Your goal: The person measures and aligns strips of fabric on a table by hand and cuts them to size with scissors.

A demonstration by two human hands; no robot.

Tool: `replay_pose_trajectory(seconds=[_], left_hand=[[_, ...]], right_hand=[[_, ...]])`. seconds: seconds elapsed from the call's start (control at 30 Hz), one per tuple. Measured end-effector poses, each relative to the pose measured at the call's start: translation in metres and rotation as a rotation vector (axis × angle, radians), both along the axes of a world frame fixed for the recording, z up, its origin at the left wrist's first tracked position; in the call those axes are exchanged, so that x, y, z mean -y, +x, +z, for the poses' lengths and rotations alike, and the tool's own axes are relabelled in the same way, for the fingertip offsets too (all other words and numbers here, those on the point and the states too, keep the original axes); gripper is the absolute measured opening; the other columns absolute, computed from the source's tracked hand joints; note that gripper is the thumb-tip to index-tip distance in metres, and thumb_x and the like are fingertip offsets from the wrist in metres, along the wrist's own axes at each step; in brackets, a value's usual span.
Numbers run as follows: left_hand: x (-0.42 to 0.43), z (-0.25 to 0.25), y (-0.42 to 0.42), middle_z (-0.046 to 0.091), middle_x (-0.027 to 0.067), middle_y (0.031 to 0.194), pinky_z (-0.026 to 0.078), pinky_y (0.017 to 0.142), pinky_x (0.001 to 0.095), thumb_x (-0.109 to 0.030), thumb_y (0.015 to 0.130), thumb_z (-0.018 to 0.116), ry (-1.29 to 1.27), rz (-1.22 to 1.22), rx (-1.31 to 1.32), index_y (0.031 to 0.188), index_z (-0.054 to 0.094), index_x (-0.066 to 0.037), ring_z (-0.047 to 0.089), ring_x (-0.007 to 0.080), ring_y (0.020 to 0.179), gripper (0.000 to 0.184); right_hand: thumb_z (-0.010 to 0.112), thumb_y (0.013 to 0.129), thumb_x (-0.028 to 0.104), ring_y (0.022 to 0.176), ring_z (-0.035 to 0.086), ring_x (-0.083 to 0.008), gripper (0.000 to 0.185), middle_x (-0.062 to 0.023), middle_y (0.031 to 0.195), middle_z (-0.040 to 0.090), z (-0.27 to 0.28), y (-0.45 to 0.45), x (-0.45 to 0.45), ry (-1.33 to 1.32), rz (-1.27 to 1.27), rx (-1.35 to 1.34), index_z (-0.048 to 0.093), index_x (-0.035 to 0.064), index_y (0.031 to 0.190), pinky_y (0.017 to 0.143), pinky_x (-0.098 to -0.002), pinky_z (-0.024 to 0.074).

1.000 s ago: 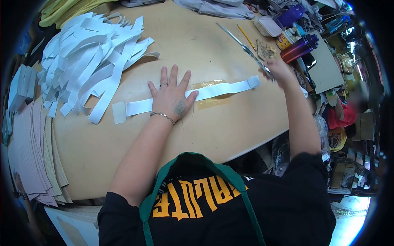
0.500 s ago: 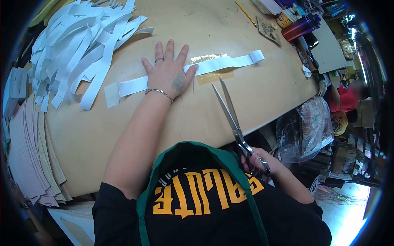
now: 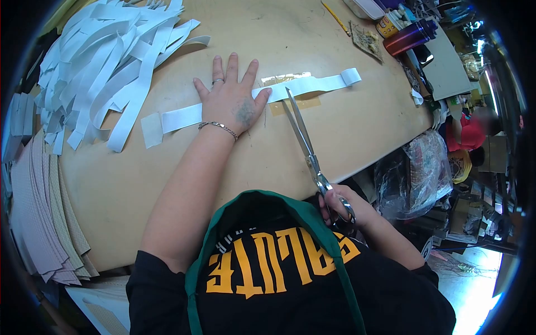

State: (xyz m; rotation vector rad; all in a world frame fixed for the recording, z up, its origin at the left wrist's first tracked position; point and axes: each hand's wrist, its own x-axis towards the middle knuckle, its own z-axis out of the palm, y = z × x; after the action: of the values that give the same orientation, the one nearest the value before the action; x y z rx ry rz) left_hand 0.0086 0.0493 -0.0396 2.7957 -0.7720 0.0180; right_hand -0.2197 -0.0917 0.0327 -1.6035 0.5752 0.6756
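Note:
My left hand (image 3: pixel 233 100) lies flat with fingers spread, pressing a white elastic-like strip (image 3: pixel 301 86) onto the table. The strip runs slantwise under the palm, and its right end is curled up. In my right hand (image 3: pixel 340 206) are large metal scissors (image 3: pixel 304 137), fingers wrapped round the handles. Their blades are slightly apart, with one tip over the strip's lower edge, just right of my left thumb. Whether the lower blade is under the strip, I cannot tell. Brownish clear tape (image 3: pixel 301 105) shows on the table beneath the strip. A pale square patch (image 3: pixel 151 130) adjoins the left end.
A heap of white strips (image 3: pixel 106 67) covers the table's far left. Stacked patterned sheets (image 3: pixel 47 212) hang at the left edge. A pencil (image 3: pixel 335 18), a purple-red bottle (image 3: pixel 410 37) and a jar (image 3: pixel 388 25) stand or lie at the far right. A plastic-wrapped bundle (image 3: pixel 413 176) sits beyond the right edge.
My right hand has moved the scissors forward and slightly left, bringing the blade tips from below the tape up to the strip. The blades have closed a little. My left hand stays nearly still.

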Motion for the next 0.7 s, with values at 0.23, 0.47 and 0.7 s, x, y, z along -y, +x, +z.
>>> replay_pose_trajectory(seconds=[0.23,0.47,0.7], left_hand=[[0.000,-0.004,0.000,0.021,0.0088,0.150,0.013,0.102,0.0682,-0.057,0.088,0.039,-0.014,0.000,0.023,0.142,0.031,-0.029,0.012,0.0316,0.140,0.061],[0.000,-0.005,0.001,0.021,0.0083,0.150,0.013,0.102,0.0684,-0.058,0.088,0.039,-0.013,0.001,0.041,0.142,0.032,-0.029,0.014,0.0313,0.140,0.061],[0.000,-0.007,0.001,0.022,0.0078,0.150,0.013,0.102,0.0685,-0.056,0.089,0.039,-0.022,0.004,0.049,0.142,0.032,-0.030,0.013,0.0308,0.140,0.060]], right_hand=[[0.051,0.081,0.068,0.055,0.049,-0.0093,0.060,-0.0002,0.060,0.048,-0.001,0.019,-0.009,-0.070,-0.076,-0.064,0.050,0.0086,0.075,0.053,-0.0216,0.0430],[0.049,0.078,0.072,0.051,0.050,-0.0086,0.064,-0.0005,0.058,0.049,-0.002,0.036,-0.010,-0.138,-0.081,-0.067,0.051,0.0079,0.075,0.051,-0.0210,0.0432],[0.049,0.077,0.073,0.050,0.051,-0.0085,0.066,-0.0009,0.057,0.049,-0.006,0.037,-0.012,-0.167,-0.097,-0.063,0.051,0.0077,0.071,0.050,-0.0206,0.0435]])
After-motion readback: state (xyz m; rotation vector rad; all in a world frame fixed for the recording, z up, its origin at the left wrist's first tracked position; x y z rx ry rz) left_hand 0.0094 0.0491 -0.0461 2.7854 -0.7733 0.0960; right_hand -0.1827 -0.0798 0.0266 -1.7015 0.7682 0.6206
